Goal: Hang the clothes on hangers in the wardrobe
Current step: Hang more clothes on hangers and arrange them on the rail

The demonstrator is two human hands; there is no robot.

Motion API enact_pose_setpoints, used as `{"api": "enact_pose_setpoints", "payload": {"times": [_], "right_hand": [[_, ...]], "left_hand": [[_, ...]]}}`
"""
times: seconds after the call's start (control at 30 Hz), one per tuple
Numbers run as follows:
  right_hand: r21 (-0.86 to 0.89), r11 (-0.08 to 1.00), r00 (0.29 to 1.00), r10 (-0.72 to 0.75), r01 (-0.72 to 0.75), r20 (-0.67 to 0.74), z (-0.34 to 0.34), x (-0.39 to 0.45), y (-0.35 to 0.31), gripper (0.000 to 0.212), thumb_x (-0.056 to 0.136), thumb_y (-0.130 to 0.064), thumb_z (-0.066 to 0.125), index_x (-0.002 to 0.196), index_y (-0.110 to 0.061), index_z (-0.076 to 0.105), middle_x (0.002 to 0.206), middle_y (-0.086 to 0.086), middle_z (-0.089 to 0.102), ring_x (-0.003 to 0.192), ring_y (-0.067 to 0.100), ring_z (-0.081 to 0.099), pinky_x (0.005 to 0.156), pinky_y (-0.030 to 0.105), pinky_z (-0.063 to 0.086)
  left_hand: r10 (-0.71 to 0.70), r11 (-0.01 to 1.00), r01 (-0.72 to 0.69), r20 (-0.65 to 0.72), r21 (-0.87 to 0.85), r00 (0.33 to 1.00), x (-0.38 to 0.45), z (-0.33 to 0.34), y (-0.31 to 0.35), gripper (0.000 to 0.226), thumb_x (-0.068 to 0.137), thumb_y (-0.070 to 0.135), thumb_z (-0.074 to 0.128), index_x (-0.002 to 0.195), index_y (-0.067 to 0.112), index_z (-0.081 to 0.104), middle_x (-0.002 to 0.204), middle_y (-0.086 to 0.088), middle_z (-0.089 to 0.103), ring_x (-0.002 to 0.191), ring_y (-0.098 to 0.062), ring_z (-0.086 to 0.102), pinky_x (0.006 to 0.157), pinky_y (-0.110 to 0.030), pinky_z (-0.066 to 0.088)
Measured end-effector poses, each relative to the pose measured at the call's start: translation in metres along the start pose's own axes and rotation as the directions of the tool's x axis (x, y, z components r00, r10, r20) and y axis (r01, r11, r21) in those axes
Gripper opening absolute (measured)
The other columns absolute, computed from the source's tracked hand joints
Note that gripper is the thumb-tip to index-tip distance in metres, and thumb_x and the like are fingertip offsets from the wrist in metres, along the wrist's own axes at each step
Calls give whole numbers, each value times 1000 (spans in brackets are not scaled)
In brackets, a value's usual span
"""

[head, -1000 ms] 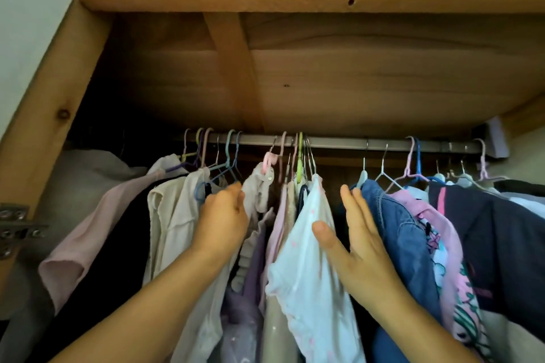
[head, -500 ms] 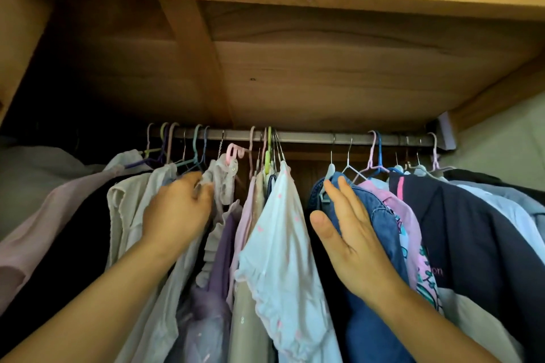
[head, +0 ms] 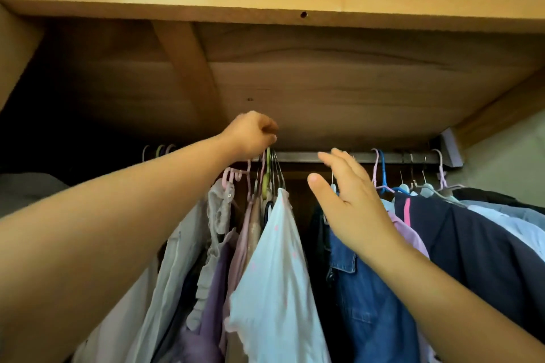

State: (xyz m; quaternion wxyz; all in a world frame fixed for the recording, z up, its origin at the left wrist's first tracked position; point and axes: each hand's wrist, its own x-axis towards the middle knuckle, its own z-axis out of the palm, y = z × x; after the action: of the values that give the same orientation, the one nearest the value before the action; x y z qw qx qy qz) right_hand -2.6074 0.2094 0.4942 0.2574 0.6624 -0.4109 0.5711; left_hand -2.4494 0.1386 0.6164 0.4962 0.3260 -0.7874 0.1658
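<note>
Under the wooden shelf (head: 265,0), on the metal rail (head: 300,157), a bunch of hanger hooks (head: 269,158) sits pressed together, and the left hand (head: 250,134) is raised to them with its fingers (head: 269,138) curled and pinching the hook tops. Which hook it grips cannot be made out, since the knuckles cover the rail there. Below hangs a white top with pink dots (head: 277,268), its hanger mostly hidden by the cloth. The right hand (head: 351,209) is spread flat, fingers straight and loose, holding nothing, its palm against or just in front of a blue denim jacket (head: 371,298); contact is hard to judge. It hides the jacket's hanger and part of the rail. Left of the white top hang beige and lilac clothes (head: 218,259), partly covered by the left forearm. To the right hangs a dark jacket with a pink stripe (head: 460,244), cut off by the frame edge. More hooks (head: 159,150) show faintly in the dark left corner.
</note>
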Motion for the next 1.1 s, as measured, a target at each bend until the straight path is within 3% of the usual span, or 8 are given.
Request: {"api": "enact_pose_setpoints", "payload": {"times": [0.2,0.27,0.37,0.63,0.9,1.1], "right_hand": [[-62,997,999,-33,35,34,4,17,13,45,98,-29,43,142,-24,36,152,-8,25,141,4,10,107,16,7],[-114,994,999,10,-5,39,6,22,23,46,97,-32,45,142,-24,36,150,-8,28,141,7,14,114,24,11],[-210,973,995,101,-93,28,1,26,38,49,93,-36,50,139,-24,39,145,-6,36,137,12,25,113,34,22],[-179,961,977,210,-210,-18,-12,21,66,44,92,-32,55,134,-23,46,139,-9,42,129,10,34,102,22,27],[-108,973,979,204,-205,-23,-4,22,63,45,92,-30,56,135,-25,45,138,-9,42,127,10,35,97,21,28],[-75,982,984,177,-176,7,3,21,55,50,90,-35,59,136,-32,41,139,-14,41,131,5,30,99,20,28]], "left_hand": [[-13,969,-48,243,242,970,65,28,-28,45,94,28,54,137,17,45,136,-5,48,121,-22,48,97,-31,38],[-20,957,-63,282,284,959,80,40,-42,50,94,29,55,140,16,41,140,-6,45,125,-23,45,100,-32,37],[3,949,-107,329,297,944,93,55,-63,56,91,34,59,140,13,42,142,-7,46,126,-23,45,104,-32,36],[112,957,-187,312,220,943,113,62,-83,54,80,32,72,128,10,58,133,-5,56,121,-20,50,101,-29,38],[120,983,-158,327,92,937,114,71,-85,54,86,27,67,135,9,50,141,-7,47,130,-21,43,112,-35,30],[146,955,-218,320,200,936,106,84,-93,71,86,35,66,146,19,31,150,-7,31,136,-25,32,112,-34,27]]}}
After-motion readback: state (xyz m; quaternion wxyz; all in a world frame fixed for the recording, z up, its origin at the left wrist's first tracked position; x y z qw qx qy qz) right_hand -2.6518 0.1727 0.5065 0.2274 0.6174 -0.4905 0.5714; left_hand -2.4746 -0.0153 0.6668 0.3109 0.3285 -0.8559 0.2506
